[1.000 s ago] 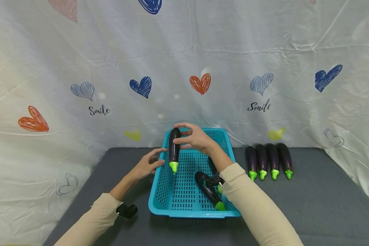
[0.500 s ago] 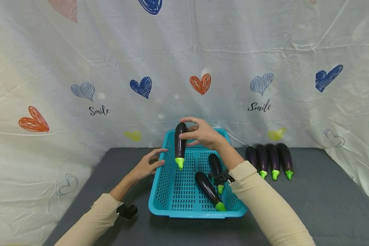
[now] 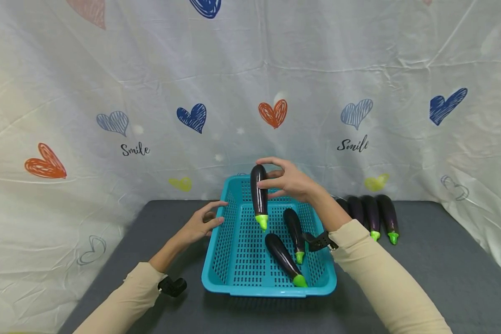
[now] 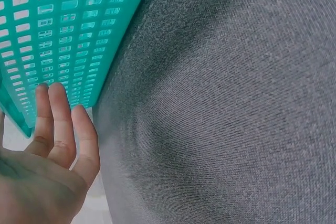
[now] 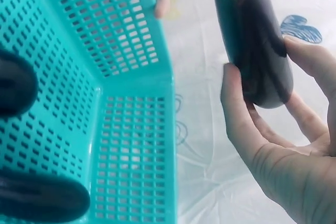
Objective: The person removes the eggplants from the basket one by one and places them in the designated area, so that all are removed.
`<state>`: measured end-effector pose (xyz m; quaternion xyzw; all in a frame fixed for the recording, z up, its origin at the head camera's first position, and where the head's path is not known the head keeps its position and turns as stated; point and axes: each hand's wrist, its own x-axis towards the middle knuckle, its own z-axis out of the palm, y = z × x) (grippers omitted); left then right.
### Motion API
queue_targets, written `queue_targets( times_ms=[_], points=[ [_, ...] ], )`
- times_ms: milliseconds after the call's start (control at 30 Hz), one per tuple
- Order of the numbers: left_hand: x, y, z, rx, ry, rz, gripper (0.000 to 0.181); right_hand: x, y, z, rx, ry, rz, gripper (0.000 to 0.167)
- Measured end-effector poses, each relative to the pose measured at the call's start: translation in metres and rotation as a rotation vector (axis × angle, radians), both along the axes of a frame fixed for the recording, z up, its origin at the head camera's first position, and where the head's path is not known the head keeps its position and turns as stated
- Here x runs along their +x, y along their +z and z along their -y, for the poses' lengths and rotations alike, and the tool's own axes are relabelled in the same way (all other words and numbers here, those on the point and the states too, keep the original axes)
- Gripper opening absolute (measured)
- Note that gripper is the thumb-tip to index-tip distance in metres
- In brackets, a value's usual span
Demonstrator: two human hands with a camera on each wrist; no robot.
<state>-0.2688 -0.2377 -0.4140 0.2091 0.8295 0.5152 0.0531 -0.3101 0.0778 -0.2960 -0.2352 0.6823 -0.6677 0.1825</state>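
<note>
My right hand (image 3: 291, 182) pinches a dark eggplant (image 3: 259, 192) near its rounded top, green stem down, over the back part of the blue basket (image 3: 269, 291). In the right wrist view the fingers and thumb of the right hand (image 5: 283, 156) surround the blunt end of the held eggplant (image 5: 254, 45). Two eggplants (image 3: 282, 257) (image 3: 294, 232) lie inside the basket at its right side. At the basket's left rim is my left hand (image 3: 198, 226), its fingers loosely bent; the left wrist view has this hand (image 4: 58, 166) against the perforated wall (image 4: 68, 35).
Several eggplants (image 3: 371, 213) lie side by side on the dark grey table (image 3: 434, 260), right of the basket, the leftmost partly behind my right forearm. A white curtain (image 3: 234, 69) with printed hearts hangs behind the table.
My right hand has carried the eggplant rightward, from the basket's left side toward its middle. The forearm has uncovered the eggplants in the basket. My left hand has stayed in place.
</note>
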Motion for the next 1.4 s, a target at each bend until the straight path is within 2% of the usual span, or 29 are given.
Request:
queue_targets(
  times_ms=[133,367,567,767,1000,1200,1400],
  points=[
    [0.000,0.000,0.000,-0.006,-0.005,-0.003,0.050,0.002,0.004,-0.011,0.012,0.012,0.007,0.062],
    [0.000,0.002,0.001,-0.002,-0.005,0.000,0.050,0.007,0.008,-0.029,0.037,0.005,-0.045,0.061],
    [0.001,0.002,0.002,0.009,-0.002,0.016,0.051,0.010,0.007,-0.047,0.036,-0.018,-0.053,0.061],
    [0.000,0.001,0.004,0.038,-0.015,0.058,0.052,0.013,0.005,-0.068,0.098,-0.044,-0.121,0.062],
    [0.001,0.005,0.005,0.049,-0.020,0.052,0.053,0.021,0.006,-0.090,0.155,-0.078,-0.134,0.064],
    [0.002,0.005,0.005,0.065,-0.022,0.061,0.053,0.027,0.007,-0.107,0.159,-0.082,-0.144,0.065],
    [0.002,0.005,0.004,0.080,-0.032,0.080,0.054,0.035,0.003,-0.125,0.172,-0.114,-0.167,0.070]
  ],
)
